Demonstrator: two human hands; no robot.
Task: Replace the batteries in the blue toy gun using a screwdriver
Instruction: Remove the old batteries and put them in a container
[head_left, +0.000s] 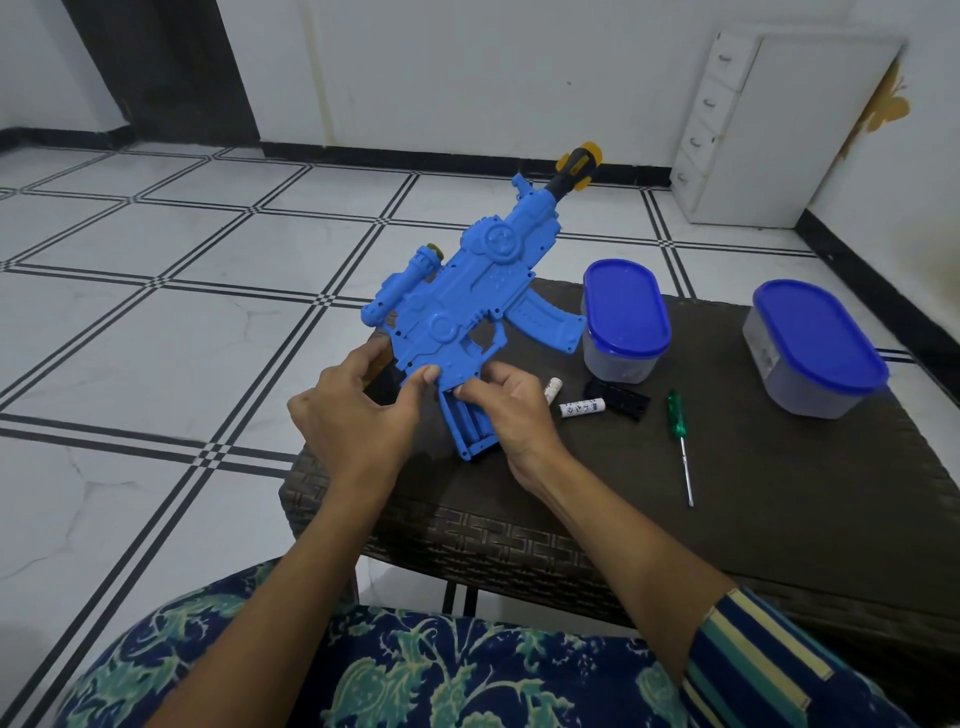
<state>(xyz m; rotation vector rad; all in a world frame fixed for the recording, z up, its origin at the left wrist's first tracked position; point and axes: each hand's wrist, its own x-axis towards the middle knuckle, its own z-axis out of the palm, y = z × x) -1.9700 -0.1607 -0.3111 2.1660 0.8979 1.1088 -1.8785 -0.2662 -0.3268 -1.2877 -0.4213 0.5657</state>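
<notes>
Gun (457, 291): blue, held tilted over the counter's (727, 519) left edge, muzzle toward 1 o'clock, handle toward 6.
Left grip (353, 415): fingers curled round the gun's rear end, thumb on the body.
Right grip (511, 410): fingertips pinch the top of the handle.
Batteries (583, 408): two white cells on the counter at 4 o'clock from the handle, one partly behind the right grip; black print too small to read.
Cover (621, 400): black, just beside the batteries at 3 o'clock.
Screwdriver (678, 431): green handle, lying loose further toward 3 o'clock, tip toward 6.
Near tub (626, 322): blue lid on, cloudy wall, contents not discernible.
Far tub (815, 348): at 3 o'clock, same kind, lidded; marks on its side unreadable.
</notes>
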